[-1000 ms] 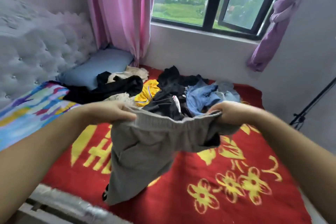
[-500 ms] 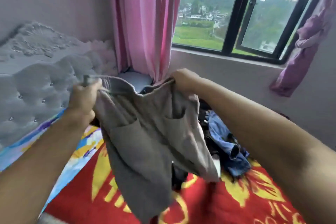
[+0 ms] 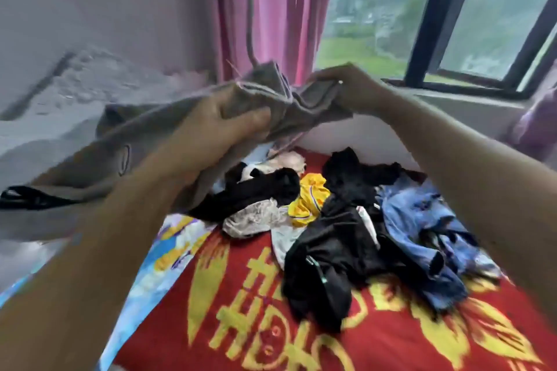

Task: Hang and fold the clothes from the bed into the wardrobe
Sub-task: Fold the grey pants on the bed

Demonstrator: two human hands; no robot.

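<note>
I hold grey trousers (image 3: 126,141) in the air over the bed. My left hand (image 3: 223,126) grips the cloth just below the waistband. My right hand (image 3: 346,87) pinches the bunched waistband at the top. The legs swing out to the left, blurred, with a dark cuff at the far left. On the red bed cover (image 3: 271,325) lies a pile of clothes: black garments (image 3: 334,259), a yellow shirt (image 3: 307,199), blue jeans (image 3: 422,226) and a pale lacy piece (image 3: 253,220). No wardrobe is in view.
A grey tufted headboard (image 3: 75,105) stands at the left. A pink curtain (image 3: 271,15) hangs behind the trousers. A dark-framed window (image 3: 437,24) fills the back right above a white sill. A colourful sheet (image 3: 159,268) lies beside the red cover.
My hands have come closer together, bunching the waistband. The trouser legs have swung from hanging down to flying out left. The view has tipped down, showing the clothes pile again.
</note>
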